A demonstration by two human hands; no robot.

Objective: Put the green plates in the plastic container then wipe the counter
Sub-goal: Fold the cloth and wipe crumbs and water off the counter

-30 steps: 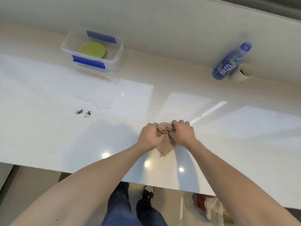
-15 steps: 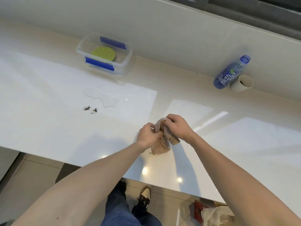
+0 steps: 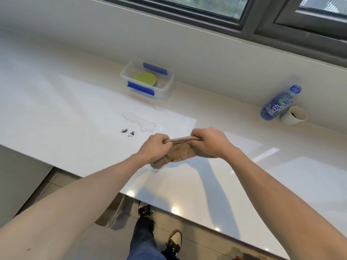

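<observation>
A green plate (image 3: 144,79) lies inside the clear plastic container (image 3: 165,89) with blue clips, at the back of the white counter (image 3: 65,119). My left hand (image 3: 155,147) and my right hand (image 3: 209,142) each grip one end of a brown cloth (image 3: 180,152), stretched between them just above the counter's middle. A small puddle of water (image 3: 139,121) and dark crumbs (image 3: 127,131) lie on the counter, left of and beyond my hands.
A blue drink bottle (image 3: 279,104) and a paper cup (image 3: 293,115) stand at the back right against the wall below the window. The counter's front edge runs diagonally below my forearms; my legs and shoes (image 3: 173,243) show on the tiled floor.
The cloth, bunched between my fists a second ago, is now pulled out flat as my hands moved apart. My head tilted up, bringing the window into view.
</observation>
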